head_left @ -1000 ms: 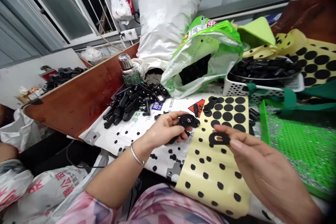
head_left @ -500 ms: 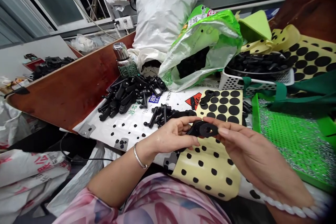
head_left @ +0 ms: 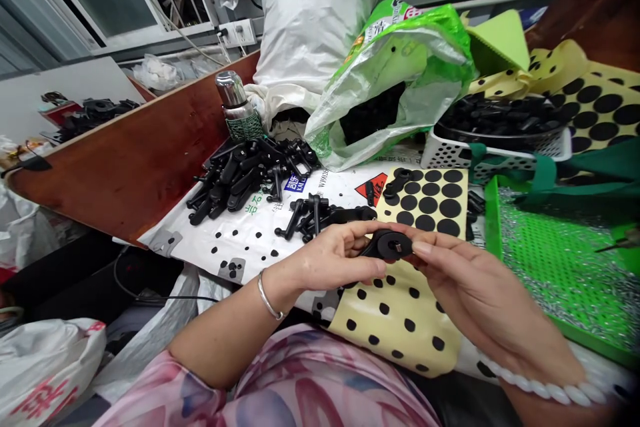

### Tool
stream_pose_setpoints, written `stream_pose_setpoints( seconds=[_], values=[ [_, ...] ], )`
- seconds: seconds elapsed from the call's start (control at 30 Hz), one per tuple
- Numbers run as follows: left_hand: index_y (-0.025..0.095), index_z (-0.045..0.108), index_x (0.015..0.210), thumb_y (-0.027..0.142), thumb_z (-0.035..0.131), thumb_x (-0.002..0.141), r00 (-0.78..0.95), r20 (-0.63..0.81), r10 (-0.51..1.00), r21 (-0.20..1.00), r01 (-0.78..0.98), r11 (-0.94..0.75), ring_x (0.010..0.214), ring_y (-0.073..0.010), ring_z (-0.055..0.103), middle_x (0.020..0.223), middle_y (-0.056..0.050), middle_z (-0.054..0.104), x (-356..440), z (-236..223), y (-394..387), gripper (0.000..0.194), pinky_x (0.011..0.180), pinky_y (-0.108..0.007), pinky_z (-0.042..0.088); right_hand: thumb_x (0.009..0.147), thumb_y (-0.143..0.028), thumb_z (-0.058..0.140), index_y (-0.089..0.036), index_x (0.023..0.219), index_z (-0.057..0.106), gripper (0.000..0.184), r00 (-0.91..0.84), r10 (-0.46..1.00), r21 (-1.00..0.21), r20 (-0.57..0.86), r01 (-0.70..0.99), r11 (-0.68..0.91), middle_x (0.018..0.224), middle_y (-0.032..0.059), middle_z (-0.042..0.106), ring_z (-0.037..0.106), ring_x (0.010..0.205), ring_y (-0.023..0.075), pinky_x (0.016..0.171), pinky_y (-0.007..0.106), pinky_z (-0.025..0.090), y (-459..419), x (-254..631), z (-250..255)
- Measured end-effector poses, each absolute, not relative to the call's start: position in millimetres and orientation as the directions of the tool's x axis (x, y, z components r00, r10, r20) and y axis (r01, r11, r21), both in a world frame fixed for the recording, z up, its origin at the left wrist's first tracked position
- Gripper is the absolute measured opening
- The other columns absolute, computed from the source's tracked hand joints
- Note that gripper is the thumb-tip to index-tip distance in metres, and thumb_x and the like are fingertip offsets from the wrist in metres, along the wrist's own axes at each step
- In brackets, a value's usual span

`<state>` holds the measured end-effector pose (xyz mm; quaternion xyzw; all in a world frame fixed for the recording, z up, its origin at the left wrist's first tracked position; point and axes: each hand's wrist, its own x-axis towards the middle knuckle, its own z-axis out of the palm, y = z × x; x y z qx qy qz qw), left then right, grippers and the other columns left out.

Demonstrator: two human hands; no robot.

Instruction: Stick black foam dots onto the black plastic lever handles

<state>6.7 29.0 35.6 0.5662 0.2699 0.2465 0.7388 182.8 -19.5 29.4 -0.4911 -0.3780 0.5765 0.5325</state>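
Observation:
My left hand (head_left: 330, 257) and my right hand (head_left: 465, 273) meet over a cream backing sheet (head_left: 400, 320) dotted with black rubber pads. Between my fingers is a black plastic part (head_left: 387, 245) with a round face and a small central hole. My left fingers hold it from below and behind, and my right fingertips press on its round face. Its far end is hidden by my fingers. A pile of similar black parts (head_left: 320, 217) lies just beyond my left hand.
A larger heap of black parts (head_left: 245, 177) lies on a printed white sheet (head_left: 235, 233) near a steel flask (head_left: 235, 107). A white basket of black parts (head_left: 495, 147) and a green mesh tray of metal screws (head_left: 565, 273) stand to the right. A wooden board (head_left: 125, 160) rises at the left.
My hands have come together from apart. The black rubber disc held in my right hand is now against the part in my left hand. The view has shifted slightly.

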Motion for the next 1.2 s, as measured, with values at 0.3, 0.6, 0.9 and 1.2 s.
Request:
stream_pose_setpoints(
  seconds=[0.3, 0.6, 0.9, 1.2],
  values=[
    [0.015, 0.053, 0.129, 0.027, 0.066, 0.079, 0.681, -0.145, 0.718, 0.974, -0.030, 0.226, 0.078, -0.0129, 0.060, 0.105, -0.010, 0.063, 9.4, 34.1, 27.3, 0.053, 0.067, -0.024, 0.049, 0.063, -0.040, 0.079, -0.021, 0.065, 0.066, 0.023, 0.069, 0.982, -0.951, -0.177, -0.268, -0.153, 0.103, 0.0075, 0.070, 0.061, 0.102, 0.0276, 0.100, 0.045, 0.042, -16.8, 179.2, 27.4],
    [0.014, 0.052, 0.129, 0.029, 0.062, 0.081, 0.567, -0.187, 0.802, 0.973, -0.002, 0.229, 0.066, -0.0082, 0.059, 0.107, -0.010, 0.063, 17.7, 24.5, 25.7, 0.051, 0.063, -0.023, 0.048, 0.069, -0.041, 0.077, -0.021, 0.067, 0.065, 0.024, 0.156, 0.979, -0.983, -0.132, -0.146, -0.109, 0.121, 0.0064, 0.063, 0.051, 0.119, 0.0300, 0.105, 0.046, 0.033, -15.7, 182.1, 10.0],
    [0.014, 0.049, 0.131, 0.023, 0.054, 0.085, 0.539, -0.119, 0.834, 0.991, 0.013, 0.133, 0.069, -0.0087, 0.059, 0.105, -0.009, 0.063, 18.5, 15.8, 23.2, 0.047, 0.067, -0.023, 0.049, 0.068, -0.046, 0.072, -0.020, 0.064, 0.066, 0.027, 0.318, 0.948, -0.988, 0.001, 0.147, -0.048, 0.111, 0.0094, 0.067, 0.061, 0.097, 0.0283, 0.093, 0.044, 0.043, -16.4, 175.2, 20.1],
    [0.012, 0.049, 0.133, 0.025, 0.052, 0.087, 0.511, -0.035, 0.859, 0.997, 0.082, -0.008, 0.077, -0.0139, 0.062, 0.100, -0.010, 0.065, 18.4, 13.4, 21.6, 0.048, 0.070, -0.026, 0.051, 0.071, -0.042, 0.067, -0.021, 0.064, 0.065, 0.022, 0.360, 0.931, -0.976, 0.062, 0.215, -0.018, 0.109, 0.0091, 0.067, 0.061, 0.097, 0.0283, 0.092, 0.044, 0.042, -17.6, 173.4, 21.4]
  ],
)
